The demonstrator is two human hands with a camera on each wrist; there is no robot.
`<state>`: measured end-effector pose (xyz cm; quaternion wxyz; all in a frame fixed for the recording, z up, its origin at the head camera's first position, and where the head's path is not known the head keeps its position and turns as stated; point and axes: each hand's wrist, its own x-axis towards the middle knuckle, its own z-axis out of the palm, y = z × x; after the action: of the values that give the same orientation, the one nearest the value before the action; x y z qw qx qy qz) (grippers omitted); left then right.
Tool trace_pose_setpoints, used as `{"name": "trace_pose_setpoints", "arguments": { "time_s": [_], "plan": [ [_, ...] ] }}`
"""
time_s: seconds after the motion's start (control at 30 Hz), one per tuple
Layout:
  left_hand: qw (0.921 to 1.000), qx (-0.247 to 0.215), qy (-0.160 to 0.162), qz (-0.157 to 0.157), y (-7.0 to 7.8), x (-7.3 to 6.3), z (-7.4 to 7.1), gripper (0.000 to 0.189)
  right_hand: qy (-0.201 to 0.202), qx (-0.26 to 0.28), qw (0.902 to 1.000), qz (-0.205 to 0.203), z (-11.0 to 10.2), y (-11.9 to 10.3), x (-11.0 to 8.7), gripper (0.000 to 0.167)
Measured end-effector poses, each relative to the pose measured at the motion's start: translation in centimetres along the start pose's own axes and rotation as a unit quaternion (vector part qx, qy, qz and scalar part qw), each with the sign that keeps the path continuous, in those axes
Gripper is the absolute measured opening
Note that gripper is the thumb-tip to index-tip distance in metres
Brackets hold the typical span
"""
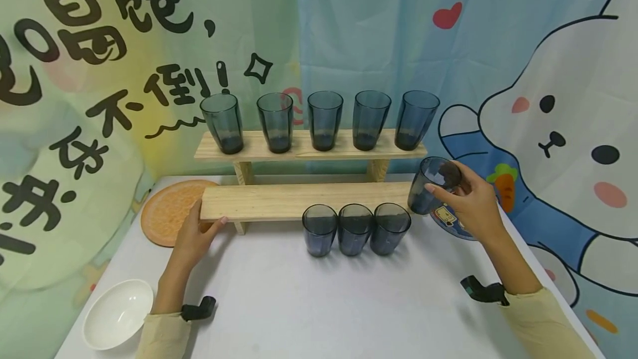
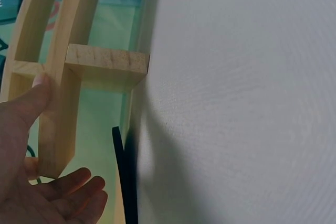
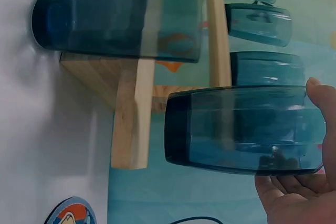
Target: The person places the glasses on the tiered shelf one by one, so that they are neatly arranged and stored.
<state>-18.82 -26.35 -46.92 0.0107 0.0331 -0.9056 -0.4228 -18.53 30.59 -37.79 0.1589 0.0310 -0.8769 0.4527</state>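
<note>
My right hand (image 1: 476,206) holds a clear blue-grey drinking glass (image 1: 422,197) near its rim, thumb on one side and fingers on the other. This glass is tilted a little, just off the right end of the wooden rack's lower shelf (image 1: 279,202). At the opposite end, my left hand (image 1: 191,237) grips that shelf; the left wrist view has its thumb (image 2: 41,90) pressed on the board and the other fingers loosely bent below. Several matching glasses (image 1: 325,121) stand upright along the upper shelf (image 1: 301,152). Three more glasses (image 1: 355,230) sit on the table in front of the rack's right half.
An orange round mat (image 1: 166,212) lies behind the left hand. A white bowl (image 1: 118,314) stands at the table's left edge. Partly under the right hand's glass in view is a round blue coaster (image 1: 451,220) with a cartoon print. A printed curtain (image 1: 349,26) hangs behind the table.
</note>
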Motion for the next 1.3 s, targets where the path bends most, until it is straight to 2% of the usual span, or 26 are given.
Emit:
{"name": "trace_pose_setpoints", "arguments": {
  "time_s": [0.2,0.43,0.93,1.1,1.3],
  "plan": [
    [1.0000,0.000,0.002,0.002,0.0,0.0,0.0,0.096,-0.013,0.022,0.9996,0.009,1.1,0.4,1.7,0.080],
    [1.0000,-0.004,0.002,0.004,-0.1,0.1,0.0,0.097,-0.029,0.038,0.9987,0.015,2.0,1.1,2.9,0.083],
    [0.9999,-0.001,0.004,0.012,-0.1,0.0,0.0,0.095,-0.037,0.032,0.9988,0.011,3.1,1.0,3.4,0.082],
    [0.9999,0.000,0.003,0.012,0.0,-0.1,0.0,0.096,-0.052,0.045,0.9976,0.011,3.1,1.0,3.5,0.083],
    [0.9999,-0.008,0.000,0.008,0.1,-0.1,-0.1,0.097,-0.073,0.064,0.9948,0.031,3.2,1.2,3.7,0.089]
  ]
}}
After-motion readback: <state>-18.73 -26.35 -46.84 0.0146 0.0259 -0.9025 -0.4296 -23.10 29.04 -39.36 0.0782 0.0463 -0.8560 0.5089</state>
